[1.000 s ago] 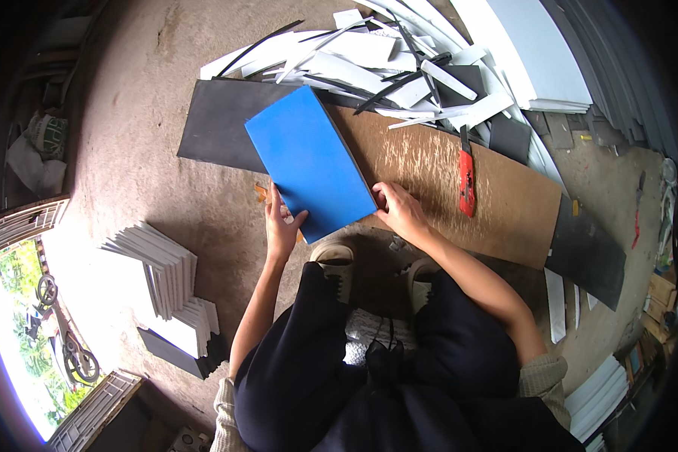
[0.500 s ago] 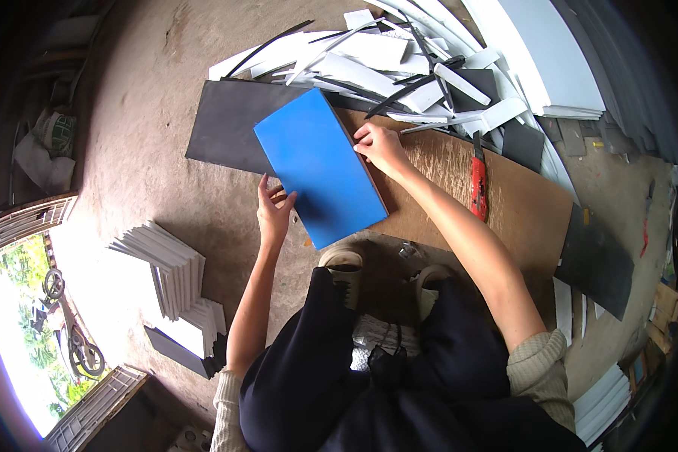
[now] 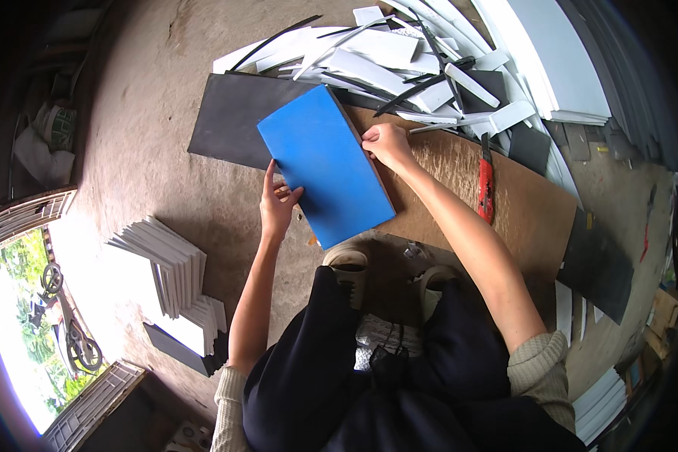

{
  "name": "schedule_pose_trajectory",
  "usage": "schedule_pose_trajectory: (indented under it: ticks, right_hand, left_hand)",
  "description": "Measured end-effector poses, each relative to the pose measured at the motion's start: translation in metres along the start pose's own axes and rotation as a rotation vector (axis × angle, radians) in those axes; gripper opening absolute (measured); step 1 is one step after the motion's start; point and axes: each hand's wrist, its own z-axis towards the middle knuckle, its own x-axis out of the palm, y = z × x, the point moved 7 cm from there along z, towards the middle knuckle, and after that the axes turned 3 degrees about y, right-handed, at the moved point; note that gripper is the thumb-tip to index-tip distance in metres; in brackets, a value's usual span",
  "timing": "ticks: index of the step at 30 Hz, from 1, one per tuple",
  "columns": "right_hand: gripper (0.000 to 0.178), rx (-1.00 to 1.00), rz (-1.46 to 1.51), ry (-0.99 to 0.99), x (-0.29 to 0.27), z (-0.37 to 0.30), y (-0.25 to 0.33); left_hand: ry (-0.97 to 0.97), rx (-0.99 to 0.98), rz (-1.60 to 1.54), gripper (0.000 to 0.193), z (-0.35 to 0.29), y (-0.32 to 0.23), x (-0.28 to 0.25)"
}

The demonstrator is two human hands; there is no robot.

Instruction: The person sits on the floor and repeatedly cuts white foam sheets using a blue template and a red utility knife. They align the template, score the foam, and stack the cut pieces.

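A flat blue rectangular board (image 3: 324, 166) lies slanted in front of me, partly over a brown worn board (image 3: 459, 173) and a black sheet (image 3: 241, 113). My left hand (image 3: 277, 207) is at its left edge, index finger stretched along the edge and thumb against the blue face. At the right edge, my right hand (image 3: 388, 147) has its fingertips pinched together on the board's rim. What lies under the blue board is hidden. A red-handled cutter knife (image 3: 486, 184) rests on the brown board, right of my right forearm.
Beyond the boards lies a heap of white and black offcut strips (image 3: 429, 75). Large white sheets (image 3: 550, 68) stand at the far right. Stacked white panels (image 3: 166, 264) are on the floor at left. A black sheet (image 3: 599, 264) sticks out at right. My shoes (image 3: 346, 260) are close by.
My left hand's index finger has come up against the blue board's left edge. My right hand keeps at the right edge, its fingers pinched closer. The whole view has shifted slightly.
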Motion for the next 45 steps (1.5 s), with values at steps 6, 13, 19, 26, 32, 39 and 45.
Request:
schedule_pose_trajectory:
  ticks: [6, 13, 19, 26, 32, 39, 45]
  right_hand:
    - [0.013, -0.004, 0.037, -0.005, 0.0, -0.001, 0.002]
    - [0.013, 0.047, 0.109, 0.058, -0.004, -0.01, 0.005]
    - [0.02, -0.135, -0.437, -0.365, -0.11, -0.087, -0.006]
    - [0.048, 0.091, -0.808, -0.596, -0.156, -0.159, -0.049]
    - [0.049, 0.072, -0.754, -0.543, -0.163, -0.15, -0.081]
    - [0.028, 0.529, 0.291, 0.078, -0.128, -0.149, -0.044]
    - [0.028, 0.141, -0.302, 0.255, -0.057, -0.05, 0.047]
  left_hand:
    - [-0.009, -0.001, 0.008, 0.077, -0.001, -0.001, 0.0]
    - [-0.042, 0.052, 0.148, 0.078, -0.003, -0.001, -0.005]
    - [-0.21, 0.382, 0.573, 0.085, -0.023, -0.045, 0.008]
    - [-0.134, 0.526, 0.58, 0.087, -0.023, -0.076, 0.048]
    - [-0.103, 0.564, 0.582, 0.09, -0.023, -0.074, 0.06]
    - [0.042, 0.565, 0.725, 0.097, 0.008, -0.087, 0.046]
    - [0.243, 0.496, 0.921, 0.122, 0.05, -0.08, 0.067]
